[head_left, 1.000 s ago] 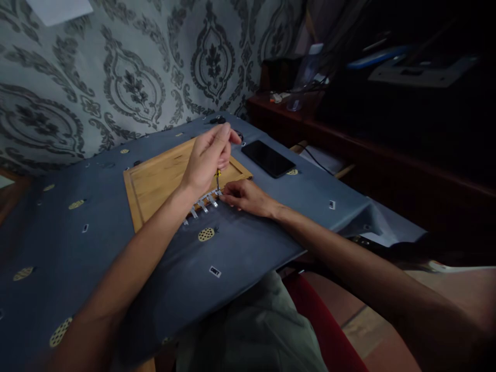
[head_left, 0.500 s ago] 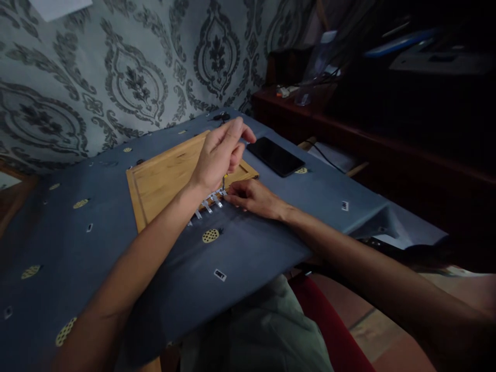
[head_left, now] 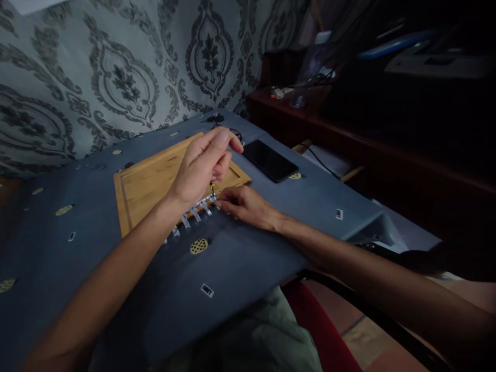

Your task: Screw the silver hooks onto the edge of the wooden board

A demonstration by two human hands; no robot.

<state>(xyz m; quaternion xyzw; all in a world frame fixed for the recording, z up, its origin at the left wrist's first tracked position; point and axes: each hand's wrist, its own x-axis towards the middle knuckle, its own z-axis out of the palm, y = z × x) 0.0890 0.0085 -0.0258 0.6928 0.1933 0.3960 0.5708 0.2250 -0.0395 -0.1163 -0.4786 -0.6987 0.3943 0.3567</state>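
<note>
My left hand (head_left: 207, 160) is closed above the near edge of a wooden board (head_left: 151, 178). A small screwdriver (head_left: 213, 190) points down from it, its handle mostly hidden in the fingers, with a bit of yellow above a thin metal shaft. The shaft's tip meets the right end of a row of clear plastic tabs (head_left: 196, 213) on a narrow strip along the board's front edge. My right hand (head_left: 246, 206) lies low at that end, thumb and finger pinched on the last tab, which is mostly covered.
A black phone (head_left: 270, 160) lies right of the board on the blue patterned tablecloth (head_left: 248, 268). Dark cables (head_left: 217, 118) rest behind the board. A clear bottle (head_left: 310, 67) stands on the dark red desk (head_left: 279, 111) at the back right. A patterned wall covering (head_left: 127, 77) rises behind the table.
The view has shifted slightly, so everything sits a little further left and lower. Both hands keep their places at the strip, the left still holding the screwdriver upright.
</note>
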